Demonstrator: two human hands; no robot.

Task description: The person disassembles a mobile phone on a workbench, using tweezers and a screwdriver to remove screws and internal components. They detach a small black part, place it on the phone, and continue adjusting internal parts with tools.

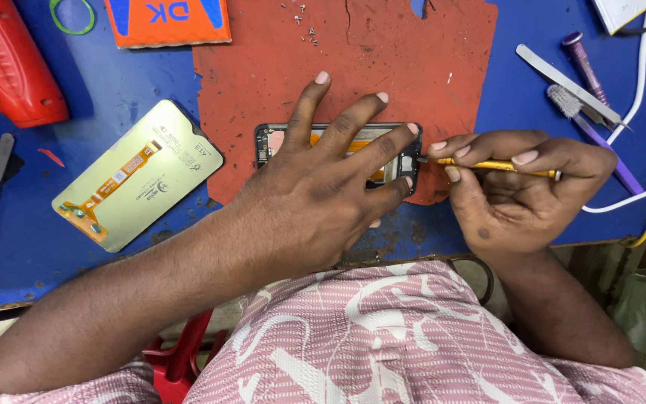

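The opened phone (pixel 338 153) lies flat on the red mat (pixel 413 52), at the centre of the surface (pixel 114 82). The left hand (pixel 315 194) presses it down with spread fingers, grip not closed around anything. The right hand (pixel 517 187), at 3 o'clock of the phone, has its grip pinched on a thin yellow tool (pixel 495 165) whose tip touches the phone's edge. The phone seems light, stiff and fragile; holding by its frame looks safest. The detached screen panel (pixel 140 172) at 9 o'clock looks thin and breakable. No containers are seen.

bare forearms; pink garment (pixel 383 337) with thin stripes, white swirls.
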